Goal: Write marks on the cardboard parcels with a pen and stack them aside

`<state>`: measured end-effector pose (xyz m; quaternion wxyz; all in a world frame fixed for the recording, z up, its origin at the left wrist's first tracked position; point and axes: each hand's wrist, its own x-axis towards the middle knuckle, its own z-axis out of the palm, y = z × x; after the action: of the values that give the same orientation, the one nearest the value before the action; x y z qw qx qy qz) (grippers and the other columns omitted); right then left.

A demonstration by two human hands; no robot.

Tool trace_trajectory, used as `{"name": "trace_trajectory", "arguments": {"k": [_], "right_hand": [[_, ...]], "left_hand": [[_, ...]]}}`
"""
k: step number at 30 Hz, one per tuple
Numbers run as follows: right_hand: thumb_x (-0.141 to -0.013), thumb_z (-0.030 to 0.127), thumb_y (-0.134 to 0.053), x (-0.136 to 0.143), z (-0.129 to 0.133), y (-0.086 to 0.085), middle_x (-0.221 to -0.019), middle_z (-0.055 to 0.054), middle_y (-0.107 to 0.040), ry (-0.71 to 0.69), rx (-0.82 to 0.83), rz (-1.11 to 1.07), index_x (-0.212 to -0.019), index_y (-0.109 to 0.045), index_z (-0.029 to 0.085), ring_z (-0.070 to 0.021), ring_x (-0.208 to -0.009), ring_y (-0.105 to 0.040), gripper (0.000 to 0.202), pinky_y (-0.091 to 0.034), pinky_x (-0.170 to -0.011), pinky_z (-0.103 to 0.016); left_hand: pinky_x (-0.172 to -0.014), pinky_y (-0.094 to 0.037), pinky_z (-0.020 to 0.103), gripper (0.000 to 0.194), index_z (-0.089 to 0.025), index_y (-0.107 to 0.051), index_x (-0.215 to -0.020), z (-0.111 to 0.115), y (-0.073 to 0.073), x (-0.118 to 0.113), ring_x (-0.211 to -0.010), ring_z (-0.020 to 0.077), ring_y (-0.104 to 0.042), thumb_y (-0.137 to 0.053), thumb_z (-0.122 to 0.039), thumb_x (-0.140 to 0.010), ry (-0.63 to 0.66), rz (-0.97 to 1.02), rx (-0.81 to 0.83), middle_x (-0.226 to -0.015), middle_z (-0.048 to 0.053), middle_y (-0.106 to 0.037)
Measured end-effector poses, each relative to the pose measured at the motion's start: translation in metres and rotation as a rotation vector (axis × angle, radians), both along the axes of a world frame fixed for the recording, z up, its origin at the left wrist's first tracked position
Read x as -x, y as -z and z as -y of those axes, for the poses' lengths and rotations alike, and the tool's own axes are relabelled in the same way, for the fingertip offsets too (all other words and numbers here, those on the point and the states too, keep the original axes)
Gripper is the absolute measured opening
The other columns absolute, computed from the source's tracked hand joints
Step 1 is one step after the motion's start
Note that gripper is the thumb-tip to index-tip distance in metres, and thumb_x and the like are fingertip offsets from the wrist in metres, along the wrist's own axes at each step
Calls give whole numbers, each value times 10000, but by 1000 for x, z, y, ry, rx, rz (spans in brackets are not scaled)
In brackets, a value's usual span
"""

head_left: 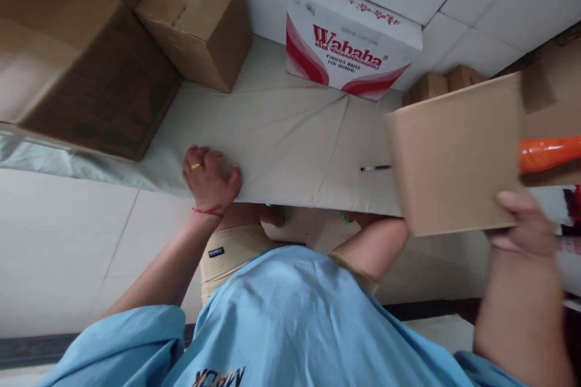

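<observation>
My left hand [211, 178] rests on the front edge of the pale cloth-covered bench [272, 133], fingers spread and slightly curled, holding nothing. A ring and a red wrist string show on it. At the right, my right hand [526, 224] grips the lower right corner of a flat-faced brown cardboard piece [458, 157], thumb on its near face. The cardboard is raised above the right end of the bench, slightly blurred. A dark pen [374, 168] lies on the cloth, its right end hidden behind the cardboard.
Large brown cartons [77, 54] stand at the left, with a smaller carton [200, 18] beside them. A white and red water box [349, 42] stands against the tiled wall. Small boxes [424, 87] and an orange object [549, 153] are at the right.
</observation>
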<state>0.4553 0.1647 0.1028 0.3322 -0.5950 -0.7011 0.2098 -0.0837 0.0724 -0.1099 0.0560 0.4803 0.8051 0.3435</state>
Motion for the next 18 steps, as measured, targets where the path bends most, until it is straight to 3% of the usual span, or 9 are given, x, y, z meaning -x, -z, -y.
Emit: {"name": "trace_trajectory", "arguments": {"k": [3,6,9,12,14,16,18], "right_hand": [[-922,494,-671,17,21,48,-1292,-218,-796,-4,404,-345,-1337,-727,221,-366,-996,-829,500,-604,-733,-458],[-829,601,-703,45,33,79,-1301,-178,-790,-123,571,-428,-1355,-637,233,-379,-1044,-812,645,-636,-769,-469],[-780,601,-773,78,34,83,-1318,-122,-770,-201,708,-503,-1360,-617,250,-348,-1124,-771,695,-630,-844,-440],[-713,551,-901,111,32,77,-1325,-75,-747,-182,838,-581,-1341,-633,267,-297,-1175,-722,739,-594,-914,-370],[-697,587,-945,129,33,76,-1302,-55,-744,-179,881,-598,-1329,-643,273,-267,-1155,-702,768,-575,-925,-344],[-739,680,-917,140,35,78,-1268,-42,-749,-191,889,-608,-1316,-667,274,-244,-1123,-691,748,-560,-908,-325],[-811,759,-838,146,39,79,-1209,-30,-761,-208,893,-643,-1293,-704,274,-227,-1086,-689,697,-550,-866,-309]], "left_hand": [[-1243,-426,670,433,-203,-606,-1239,7,-17,-24,-1495,433,-510,-706,-442,-892,49,202,-75,-1425,225,-590],[-1078,-599,595,636,-252,-536,-1353,18,-38,-58,-1402,392,-614,-736,-641,-891,204,758,-52,-1467,186,-582],[-1027,-641,563,902,-348,-456,-1528,24,-55,-88,-1505,423,-531,-789,-782,-811,395,1283,-8,-1637,165,-471],[-1049,-640,534,1070,-449,-390,-1627,26,-64,-103,-1563,442,-459,-880,-769,-732,479,1511,-19,-1773,93,-345],[-1069,-633,498,1051,-437,-453,-1591,25,-65,-105,-1560,423,-470,-955,-671,-698,396,1536,-21,-1766,64,-382],[-1068,-634,482,956,-371,-550,-1498,23,-65,-105,-1505,396,-542,-983,-603,-679,247,1530,-12,-1660,74,-527],[-1045,-644,503,829,-301,-619,-1390,20,-68,-104,-1401,383,-639,-940,-653,-711,139,1574,47,-1474,96,-680]]}}
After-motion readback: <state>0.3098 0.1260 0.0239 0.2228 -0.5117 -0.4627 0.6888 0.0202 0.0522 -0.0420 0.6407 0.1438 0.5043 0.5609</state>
